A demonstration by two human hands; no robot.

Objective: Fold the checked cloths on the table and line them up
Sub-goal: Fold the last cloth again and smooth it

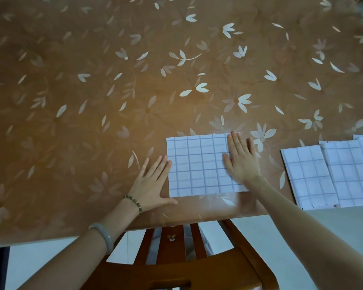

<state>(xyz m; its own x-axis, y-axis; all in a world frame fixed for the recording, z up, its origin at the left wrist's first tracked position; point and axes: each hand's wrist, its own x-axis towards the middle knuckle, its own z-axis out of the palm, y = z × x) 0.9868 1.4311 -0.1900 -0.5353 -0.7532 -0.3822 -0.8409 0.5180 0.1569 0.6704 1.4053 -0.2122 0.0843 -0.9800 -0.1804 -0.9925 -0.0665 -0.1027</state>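
On the left, a forearm with a pale bangle [104, 235] and a bead bracelet [134, 203] reaches over the flowered brown table [92, 91]. The left hand [150, 181] lies flat on the tabletop with its fingers straight and a little apart. The fingertips are at the left edge of a folded checked cloth [199, 164], and the thumb is stretched out along that cloth's near corner. The cloth lies as a neat rectangle close to the table's near edge, just beyond a wooden chair [176, 266]. The right hand [240, 158] presses palm-down on its right part, fingers straight and nearly together, pointing to the far side. Farther right, apart from this cloth, three more folded checked cloths [308, 174] lie in an overlapping row that runs to the right edge of view.
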